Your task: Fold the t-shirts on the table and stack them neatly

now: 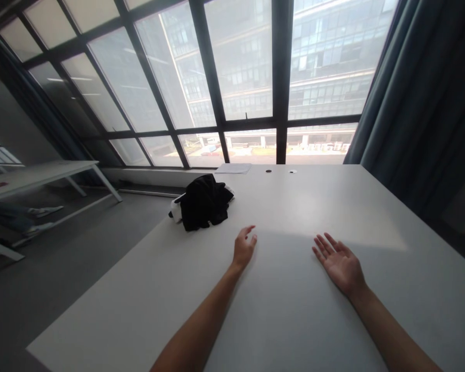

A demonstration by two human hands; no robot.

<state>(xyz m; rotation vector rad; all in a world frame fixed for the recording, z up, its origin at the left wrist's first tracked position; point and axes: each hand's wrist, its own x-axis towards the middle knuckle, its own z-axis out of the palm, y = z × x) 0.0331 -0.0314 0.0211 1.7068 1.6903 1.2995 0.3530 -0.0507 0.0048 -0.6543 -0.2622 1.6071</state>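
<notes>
My left hand (245, 247) rests on its side on the white table (287, 299), thumb and forefinger apart with nothing between them. Palm up, my right hand (340, 263) lies on the tabletop to the right, its fingers stretched out and holding nothing. Beyond my left hand and a little to its left is a crumpled heap of black cloth (205, 201), with some white cloth (176, 211) showing from under it. Neither hand touches the heap.
A flat white sheet or stack of paper (233, 168) lies at the table's far edge, near two round holes. Behind are large windows and a blue-grey curtain (375, 103). On the left stands another white table (42, 173); a person's legs and shoes (42, 219) show beneath it.
</notes>
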